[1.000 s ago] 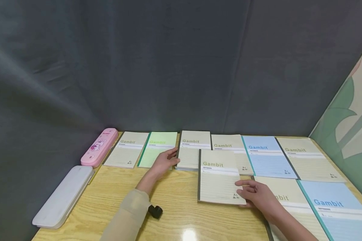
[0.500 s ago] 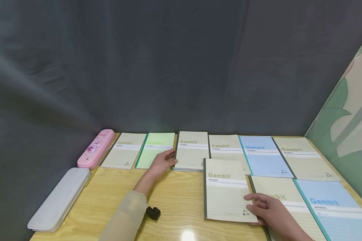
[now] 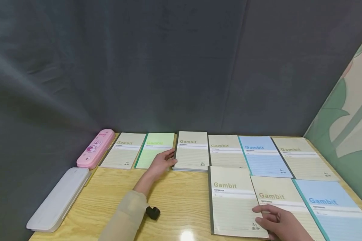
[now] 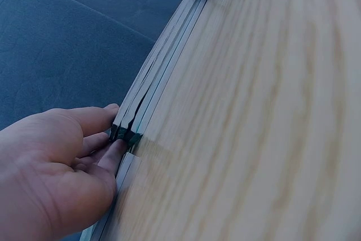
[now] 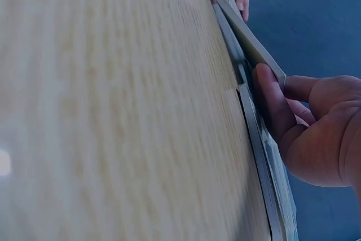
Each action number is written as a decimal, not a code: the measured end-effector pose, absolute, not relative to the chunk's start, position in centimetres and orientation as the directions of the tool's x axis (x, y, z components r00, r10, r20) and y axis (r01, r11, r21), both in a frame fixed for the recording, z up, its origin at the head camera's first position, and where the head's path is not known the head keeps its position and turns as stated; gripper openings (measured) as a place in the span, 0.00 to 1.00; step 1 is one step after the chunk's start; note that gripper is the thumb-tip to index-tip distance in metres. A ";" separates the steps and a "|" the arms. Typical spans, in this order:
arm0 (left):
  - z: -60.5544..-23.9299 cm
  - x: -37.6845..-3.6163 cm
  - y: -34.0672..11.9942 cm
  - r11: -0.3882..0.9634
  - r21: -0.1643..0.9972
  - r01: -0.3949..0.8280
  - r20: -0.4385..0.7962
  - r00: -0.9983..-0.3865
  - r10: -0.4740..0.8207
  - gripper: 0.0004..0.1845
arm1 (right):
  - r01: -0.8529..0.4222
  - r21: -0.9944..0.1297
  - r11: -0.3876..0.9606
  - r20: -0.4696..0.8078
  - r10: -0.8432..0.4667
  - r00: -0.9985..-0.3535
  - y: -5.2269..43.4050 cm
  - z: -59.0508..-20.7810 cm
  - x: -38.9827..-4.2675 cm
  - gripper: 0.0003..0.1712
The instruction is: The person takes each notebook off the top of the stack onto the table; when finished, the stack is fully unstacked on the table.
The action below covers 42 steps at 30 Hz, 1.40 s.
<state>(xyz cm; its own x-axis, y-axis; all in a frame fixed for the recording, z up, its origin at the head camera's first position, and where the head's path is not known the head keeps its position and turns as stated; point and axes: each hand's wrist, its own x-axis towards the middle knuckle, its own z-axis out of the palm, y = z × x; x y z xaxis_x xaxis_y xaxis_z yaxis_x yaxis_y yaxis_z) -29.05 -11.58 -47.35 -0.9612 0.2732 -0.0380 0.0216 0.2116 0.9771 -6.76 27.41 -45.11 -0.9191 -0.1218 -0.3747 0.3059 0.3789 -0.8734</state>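
Wooden table [image 3: 175, 201] — notebooks [image 3: 191, 150], two pencil cases [image 3: 58, 199].

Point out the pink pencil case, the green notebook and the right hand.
pink pencil case [image 3: 95, 148], head view, middle of its lid.
green notebook [image 3: 155, 150], head view, bare cover left of the left hand.
right hand [image 3: 280, 223], head view, back of the hand.
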 end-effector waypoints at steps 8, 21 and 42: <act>-47.1 -28.9 -11.8 0.218 0.976 0.027 -0.034 -0.961 0.274 0.33 | 0.349 -0.886 0.304 -0.413 -0.180 -0.893 28.4 -45.4 -6.2 0.26; -46.9 -28.9 -11.7 0.209 0.978 0.024 -0.033 -0.964 0.266 0.33 | 0.377 -0.888 0.262 -0.437 -0.231 -0.869 28.5 -45.6 -5.9 0.23; -46.9 -28.7 -11.5 0.195 0.980 0.032 -0.022 -0.963 0.268 0.32 | 0.391 -0.713 0.582 -0.461 0.031 -0.887 26.8 -43.0 -6.0 0.16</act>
<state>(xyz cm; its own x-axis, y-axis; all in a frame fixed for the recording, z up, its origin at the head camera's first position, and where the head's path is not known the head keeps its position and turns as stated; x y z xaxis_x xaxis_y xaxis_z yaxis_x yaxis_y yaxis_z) -28.74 -11.52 -46.93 -0.9632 0.2677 -0.0222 0.0315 0.1949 0.9803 -6.02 26.77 -43.00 -0.8866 0.0312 -0.4614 0.3914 0.5821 -0.7127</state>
